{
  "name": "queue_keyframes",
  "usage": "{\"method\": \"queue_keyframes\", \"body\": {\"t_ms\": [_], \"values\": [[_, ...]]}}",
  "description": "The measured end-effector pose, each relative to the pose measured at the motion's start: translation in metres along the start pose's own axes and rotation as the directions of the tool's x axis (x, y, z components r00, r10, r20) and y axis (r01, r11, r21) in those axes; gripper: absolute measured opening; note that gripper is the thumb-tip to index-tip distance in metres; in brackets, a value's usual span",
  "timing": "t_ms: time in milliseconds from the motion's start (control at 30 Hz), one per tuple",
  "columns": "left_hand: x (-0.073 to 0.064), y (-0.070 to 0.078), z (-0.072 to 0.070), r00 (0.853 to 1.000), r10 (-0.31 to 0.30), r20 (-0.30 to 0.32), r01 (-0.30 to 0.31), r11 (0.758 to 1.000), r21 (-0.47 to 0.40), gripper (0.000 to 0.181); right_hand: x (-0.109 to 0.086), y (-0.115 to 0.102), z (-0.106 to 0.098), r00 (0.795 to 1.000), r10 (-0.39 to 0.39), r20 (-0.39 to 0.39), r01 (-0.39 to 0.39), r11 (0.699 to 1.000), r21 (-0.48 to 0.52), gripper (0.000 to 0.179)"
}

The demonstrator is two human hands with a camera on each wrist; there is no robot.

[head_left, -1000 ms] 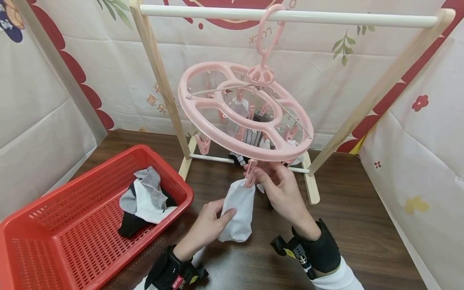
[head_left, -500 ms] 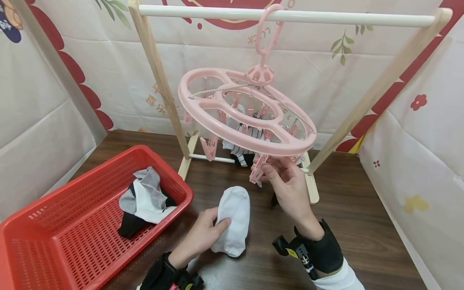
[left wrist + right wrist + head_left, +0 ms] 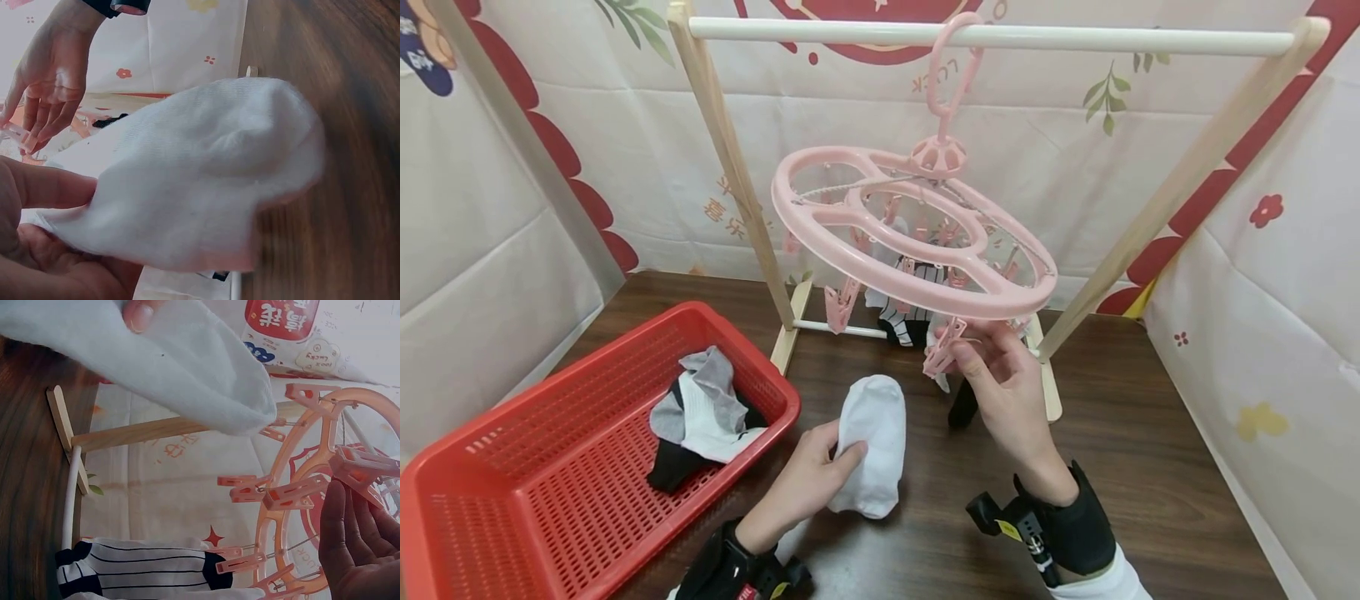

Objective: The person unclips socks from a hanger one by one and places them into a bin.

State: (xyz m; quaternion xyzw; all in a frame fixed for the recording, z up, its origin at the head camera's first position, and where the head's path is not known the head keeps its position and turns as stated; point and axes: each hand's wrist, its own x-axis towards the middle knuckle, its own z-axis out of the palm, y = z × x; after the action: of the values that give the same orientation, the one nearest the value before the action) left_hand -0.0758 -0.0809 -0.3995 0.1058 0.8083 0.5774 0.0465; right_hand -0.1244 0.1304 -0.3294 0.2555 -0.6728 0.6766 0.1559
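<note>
In the head view a white sock [image 3: 876, 446] hangs upright in my left hand [image 3: 808, 475], pinched between thumb and fingers along its left side. My right hand [image 3: 1011, 383] pinches a pink clothes peg [image 3: 943, 348] at the front of the round pink drying hanger [image 3: 880, 271]. The sock is below and left of that peg, apart from it. Seen from the right wrist, a white sock with black stripes [image 3: 150, 569] hangs from other pegs. The left wrist view is mostly filled by the white sock, blurred at its edges.
At the left stands a red basket [image 3: 587, 467] with a pile of grey, white and black socks [image 3: 703, 408]. The hanger hooks over the white bar [image 3: 1112, 37] of a wooden frame [image 3: 1180, 183] on a dark wooden table [image 3: 1157, 483]. Printed cloth walls surround it.
The white sock was up at the peg a second ago. My left hand has drawn it down and left, away from the peg. My right hand stays on the peg, and the hanger has tilted slightly.
</note>
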Motion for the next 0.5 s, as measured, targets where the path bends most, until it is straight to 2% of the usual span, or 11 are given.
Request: {"method": "queue_keyframes", "body": {"t_ms": [167,500], "values": [[0.0,0.006,-0.01,1.0,0.001,-0.01,-0.001,1.0,0.028,0.017,0.001,0.001,-0.001,1.0,-0.018,-0.002,0.018,1.0,0.019,0.027],[0.003,0.022,-0.031,0.992,0.114,0.045,-0.117,0.99,0.078,0.019,-0.001,0.003,-0.004,0.999,0.012,-0.03,-0.013,0.999,-0.031,0.026]]}}
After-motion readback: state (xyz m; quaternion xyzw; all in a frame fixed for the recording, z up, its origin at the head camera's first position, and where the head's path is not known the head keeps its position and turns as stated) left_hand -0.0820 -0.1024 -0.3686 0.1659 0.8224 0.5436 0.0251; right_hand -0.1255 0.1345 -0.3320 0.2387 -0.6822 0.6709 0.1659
